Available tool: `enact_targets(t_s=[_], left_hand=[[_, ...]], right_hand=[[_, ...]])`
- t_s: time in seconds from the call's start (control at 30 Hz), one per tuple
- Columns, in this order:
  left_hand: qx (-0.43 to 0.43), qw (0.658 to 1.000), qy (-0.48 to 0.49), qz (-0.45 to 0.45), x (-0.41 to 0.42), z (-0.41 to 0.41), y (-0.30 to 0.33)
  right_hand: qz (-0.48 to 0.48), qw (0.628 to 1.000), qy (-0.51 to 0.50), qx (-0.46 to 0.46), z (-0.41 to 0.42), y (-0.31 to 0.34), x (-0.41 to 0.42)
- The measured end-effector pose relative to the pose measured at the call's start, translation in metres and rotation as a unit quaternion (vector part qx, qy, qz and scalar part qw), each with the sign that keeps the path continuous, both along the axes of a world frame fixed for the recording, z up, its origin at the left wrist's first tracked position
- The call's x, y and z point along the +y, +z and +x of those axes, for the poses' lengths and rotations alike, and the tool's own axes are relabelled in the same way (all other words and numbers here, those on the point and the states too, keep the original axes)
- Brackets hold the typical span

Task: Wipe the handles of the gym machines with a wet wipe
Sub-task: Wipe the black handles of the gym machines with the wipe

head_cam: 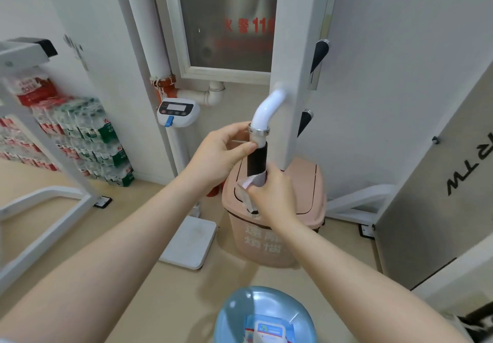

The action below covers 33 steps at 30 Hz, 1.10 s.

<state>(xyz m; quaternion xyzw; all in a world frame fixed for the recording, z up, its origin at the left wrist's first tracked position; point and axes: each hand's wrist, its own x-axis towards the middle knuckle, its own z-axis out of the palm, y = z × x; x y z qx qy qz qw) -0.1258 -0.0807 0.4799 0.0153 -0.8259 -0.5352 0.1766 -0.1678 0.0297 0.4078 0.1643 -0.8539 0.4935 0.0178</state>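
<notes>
Right hand (269,193) wrapped low around the black handle (257,161), grip clamped on the wet wipe (246,186) and pressing it against the foam. Loose corner of the wipe flapping out to the left, just above the pink bin (272,238). Left hand (221,153) up top, grip pinched together at the metal collar (259,131) where the white tube (266,110) bends into the post, thumb tip touching the handle's upper end.

Risks from here, as a judgement only: wiping just the bottom stretch and missing the bare black band between the two hands. Left thumb parked on the top end, so likely a dirty patch left underneath unless shifted. Dangling flap not in contact, so less wet surface doing the work; a quick twist could bunch it up or pull it free of the fingers, straight down onto the bin lid. Back side of the handle hidden from view, easy to skip without a full turn of the wrist. Pack of wipes (269,329) sitting in the blue basin (232,313) close below, handy should this one drop.
</notes>
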Motion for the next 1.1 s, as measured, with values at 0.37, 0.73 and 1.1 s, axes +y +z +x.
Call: enact_targets(t_s=[0.37,0.73,1.1], left_hand=[[-0.027,0.998,0.056,-0.011,0.017,0.005,-0.008],[-0.051,0.984,-0.009,-0.17,0.003,0.0,-0.02],[-0.01,0.994,-0.049,-0.098,-0.006,0.001,-0.008]], right_hand=[[0.003,1.0,0.002,-0.02,-0.002,-0.008,0.014],[-0.198,0.959,0.195,-0.056,0.014,0.01,0.035],[0.071,0.988,-0.085,0.104,0.036,-0.007,0.012]])
